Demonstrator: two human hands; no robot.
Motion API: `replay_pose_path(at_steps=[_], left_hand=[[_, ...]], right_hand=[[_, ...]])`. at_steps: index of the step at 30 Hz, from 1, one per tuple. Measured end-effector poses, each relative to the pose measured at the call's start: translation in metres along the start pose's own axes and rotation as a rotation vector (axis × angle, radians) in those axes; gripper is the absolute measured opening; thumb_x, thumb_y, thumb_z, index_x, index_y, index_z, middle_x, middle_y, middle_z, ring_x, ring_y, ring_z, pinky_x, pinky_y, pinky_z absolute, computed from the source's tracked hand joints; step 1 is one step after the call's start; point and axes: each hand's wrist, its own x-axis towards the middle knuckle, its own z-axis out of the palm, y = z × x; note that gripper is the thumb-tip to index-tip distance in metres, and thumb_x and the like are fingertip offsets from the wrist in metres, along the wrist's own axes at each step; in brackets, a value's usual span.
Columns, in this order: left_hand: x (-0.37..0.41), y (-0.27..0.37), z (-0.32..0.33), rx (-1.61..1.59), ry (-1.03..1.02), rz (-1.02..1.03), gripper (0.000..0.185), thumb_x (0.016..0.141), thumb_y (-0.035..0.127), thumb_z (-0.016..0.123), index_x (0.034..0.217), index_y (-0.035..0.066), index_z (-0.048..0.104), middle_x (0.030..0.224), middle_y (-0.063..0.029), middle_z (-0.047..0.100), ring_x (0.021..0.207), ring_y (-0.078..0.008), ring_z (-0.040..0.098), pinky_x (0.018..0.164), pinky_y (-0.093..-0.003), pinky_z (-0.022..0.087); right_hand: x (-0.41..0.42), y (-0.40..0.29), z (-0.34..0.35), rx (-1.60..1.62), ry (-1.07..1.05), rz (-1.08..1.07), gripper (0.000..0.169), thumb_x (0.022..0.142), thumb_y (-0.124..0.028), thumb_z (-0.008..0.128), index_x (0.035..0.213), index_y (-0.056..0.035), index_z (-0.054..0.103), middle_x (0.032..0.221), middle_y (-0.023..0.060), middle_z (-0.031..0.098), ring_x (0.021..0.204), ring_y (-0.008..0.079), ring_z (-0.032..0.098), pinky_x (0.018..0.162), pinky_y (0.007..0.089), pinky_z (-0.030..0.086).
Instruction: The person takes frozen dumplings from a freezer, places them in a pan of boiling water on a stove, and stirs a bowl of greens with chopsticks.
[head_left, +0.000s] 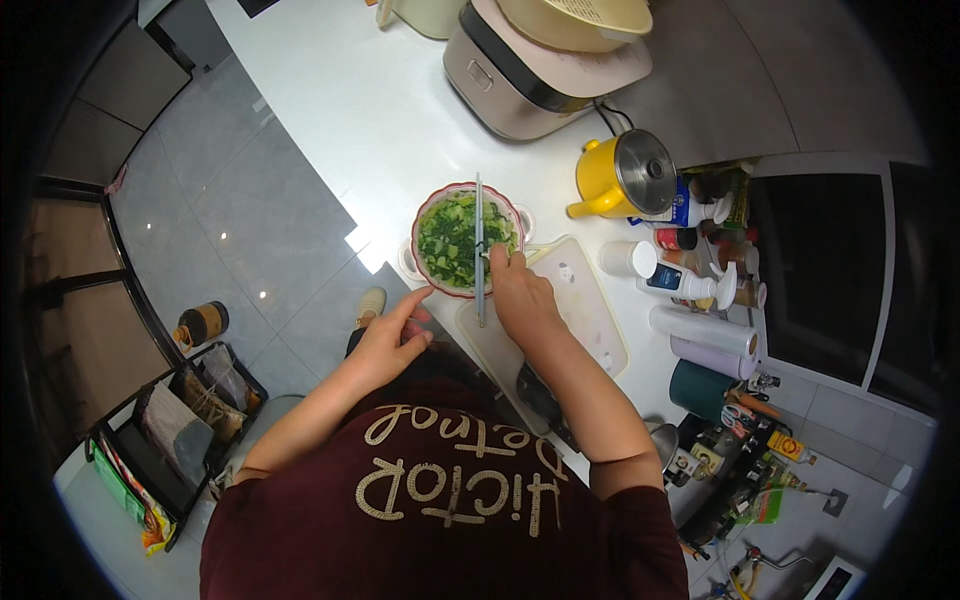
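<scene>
A bowl with a scalloped red rim and side handles stands near the counter's front edge, filled with chopped leafy greens. Across its rim lies a pair of grey-blue chopsticks. Over the bowl's right side, my right hand is closed around a pale, slim utensil, mostly hidden by the fingers; its kind is unclear. My left hand holds nothing, its fingers apart and the index fingertip at the bowl's near rim. Under my right forearm lies a pale cutting board.
Behind the bowl stand a rice cooker with a cream basket on top and a yellow electric pot. Along the wall are a white container, a spray bottle and plastic rolls. A dark knife-like object lies on the board.
</scene>
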Motion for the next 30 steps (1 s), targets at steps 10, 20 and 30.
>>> replay_pose_path(at_steps=[10,20,30], left_hand=[[0.007,-0.006,-0.030,-0.032,0.040,0.006,0.061,0.083,0.005,0.062,0.139,0.014,0.039,0.103,-0.0116,0.061,0.079,-0.0166,0.061,0.072,-0.0289,0.049],[0.008,0.001,-0.034,-0.010,-0.002,-0.002,0.061,0.084,0.005,0.062,0.139,0.013,0.039,0.103,-0.0108,0.059,0.079,-0.0163,0.060,0.072,-0.0291,0.049],[0.006,0.000,-0.034,-0.007,-0.010,0.013,0.061,0.083,0.003,0.061,0.139,0.014,0.039,0.103,-0.0107,0.059,0.080,-0.0161,0.061,0.071,-0.0284,0.049]], right_hand=[[0.016,-0.012,0.011,-0.148,-0.071,0.002,0.039,0.083,-0.003,0.055,0.117,0.0007,0.038,0.097,0.0183,0.057,0.078,0.0310,0.067,0.066,0.0371,0.056],[0.032,-0.015,0.008,-0.212,-0.023,0.061,0.038,0.083,-0.003,0.056,0.117,0.0016,0.040,0.094,0.0170,0.058,0.075,0.0278,0.068,0.063,0.0336,0.056],[0.020,-0.022,0.007,-0.053,-0.080,0.059,0.029,0.085,-0.001,0.048,0.112,-0.0006,0.040,0.098,0.0221,0.057,0.081,0.0370,0.066,0.071,0.0453,0.053]])
